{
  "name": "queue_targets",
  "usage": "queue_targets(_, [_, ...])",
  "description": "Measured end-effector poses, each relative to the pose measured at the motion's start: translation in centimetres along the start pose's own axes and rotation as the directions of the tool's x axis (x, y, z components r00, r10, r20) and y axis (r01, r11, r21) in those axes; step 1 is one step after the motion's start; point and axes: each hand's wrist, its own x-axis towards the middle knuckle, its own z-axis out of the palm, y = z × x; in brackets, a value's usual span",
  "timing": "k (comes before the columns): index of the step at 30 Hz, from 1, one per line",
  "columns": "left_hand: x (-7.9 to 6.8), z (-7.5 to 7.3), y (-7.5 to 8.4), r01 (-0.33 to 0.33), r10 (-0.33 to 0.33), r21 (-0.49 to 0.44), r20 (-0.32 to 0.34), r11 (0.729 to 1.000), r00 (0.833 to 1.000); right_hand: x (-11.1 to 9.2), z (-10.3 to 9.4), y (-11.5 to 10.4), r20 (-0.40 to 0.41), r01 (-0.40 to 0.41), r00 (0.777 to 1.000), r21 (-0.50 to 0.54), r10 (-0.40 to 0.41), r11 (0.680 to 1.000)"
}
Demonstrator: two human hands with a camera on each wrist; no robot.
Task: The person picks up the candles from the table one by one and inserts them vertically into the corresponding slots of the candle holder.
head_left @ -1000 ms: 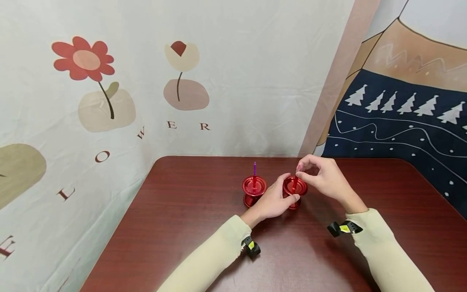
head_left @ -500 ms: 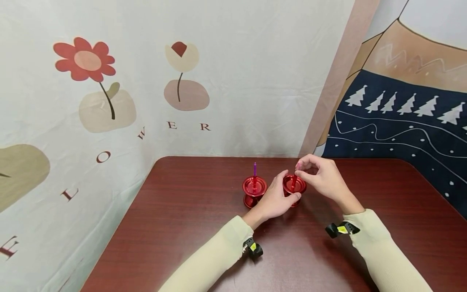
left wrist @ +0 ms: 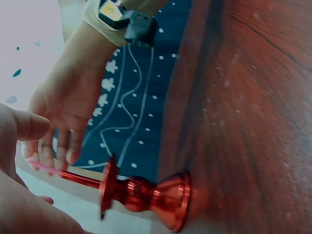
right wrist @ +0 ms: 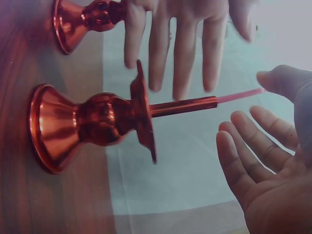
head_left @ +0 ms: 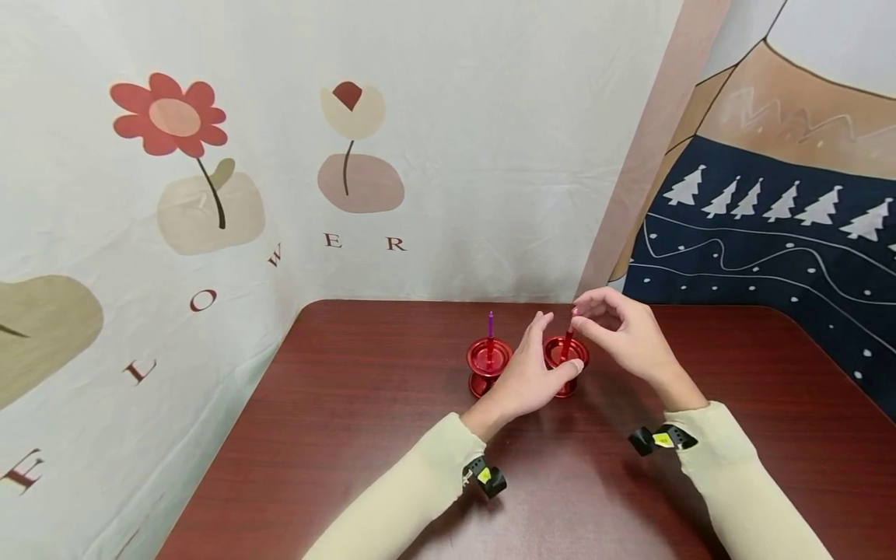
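Observation:
A shiny red candle holder [head_left: 565, 354] stands on the table, with a thin pink candle [right wrist: 239, 95] in its upright tube. My left hand [head_left: 530, 373] is beside this holder, fingers straight and thumb spread. In the right wrist view a gap shows between the left fingers and the tube. My right hand [head_left: 625, 336] is at the candle's top, thumb on one side and loosely bent fingers on the other, apart from each other. The thumb tip is very near the candle's end; whether it touches cannot be told. A second red holder [head_left: 489, 356] bears a purple candle [head_left: 491, 324], partly behind my left hand.
Both holders stand on a dark reddish-brown wooden table [head_left: 364, 420], toward its far edge. Behind it hangs a pale cloth [head_left: 483, 155] printed with flowers and letters. At the right is a dark blue cloth [head_left: 756, 241] with white trees. Each wrist wears a small black camera.
My left hand has let go of the right holder, its fingers now straighter and more spread. My right fingers have parted from their pinch on the pink candle and risen slightly.

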Motion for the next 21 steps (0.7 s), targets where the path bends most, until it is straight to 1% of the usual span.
queue_targets(3, [-0.5,-0.5,1.0,-0.034,0.034,0.009,-0.008,0.999,0.999,0.0,-0.5,-0.2,-0.037,0.017,0.999,0.001,-0.017,1.0])
queue_targets(6, [-1.1,-1.3,2.0,-0.082,0.083,0.048,-0.025,0.995,0.996,0.1,-1.1,-0.4,-0.07,0.032,0.997,0.002,-0.031,0.999])
queue_targets(8, [-1.8,-2.1,2.5,-0.117,0.12,0.085,-0.043,0.99,0.992,0.1,-1.5,-0.5,-0.084,0.034,0.996,0.005,-0.033,0.999])
queue_targets(10, [-2.4,-3.0,2.8,-0.164,0.174,0.13,-0.065,0.978,0.983,0.0,-1.9,-0.4,-0.098,0.029,0.995,-0.001,-0.029,1.0])
queue_targets(12, [-3.0,-4.1,3.0,-0.222,0.241,0.179,-0.09,0.958,0.966,-0.2,-2.5,-0.2,-0.113,0.016,0.993,-0.033,-0.02,0.999])
queue_targets(13, [-3.3,-4.8,3.1,-0.255,0.281,0.21,-0.103,0.944,0.954,-0.2,-2.8,-0.1,-0.12,0.008,0.993,-0.049,-0.014,0.999])
queue_targets(15, [-3.7,-6.3,3.3,-0.32,0.363,0.271,-0.124,0.908,0.924,-0.3,-3.7,0.3,-0.123,-0.015,0.992,-0.098,0.003,0.995])
queue_targets(17, [-4.1,-8.0,3.5,-0.358,0.417,0.319,-0.14,0.878,0.898,-0.5,-4.6,0.6,-0.116,-0.038,0.993,-0.15,0.021,0.988])
queue_targets(19, [-4.4,-9.6,3.6,-0.368,0.44,0.347,-0.155,0.863,0.884,-0.6,-5.5,1.1,-0.099,-0.059,0.994,-0.194,0.041,0.979])
queue_targets(21, [-4.5,-11.2,3.4,-0.359,0.44,0.357,-0.178,0.862,0.88,-0.8,-6.3,1.5,-0.078,-0.088,0.994,-0.248,0.07,0.965])
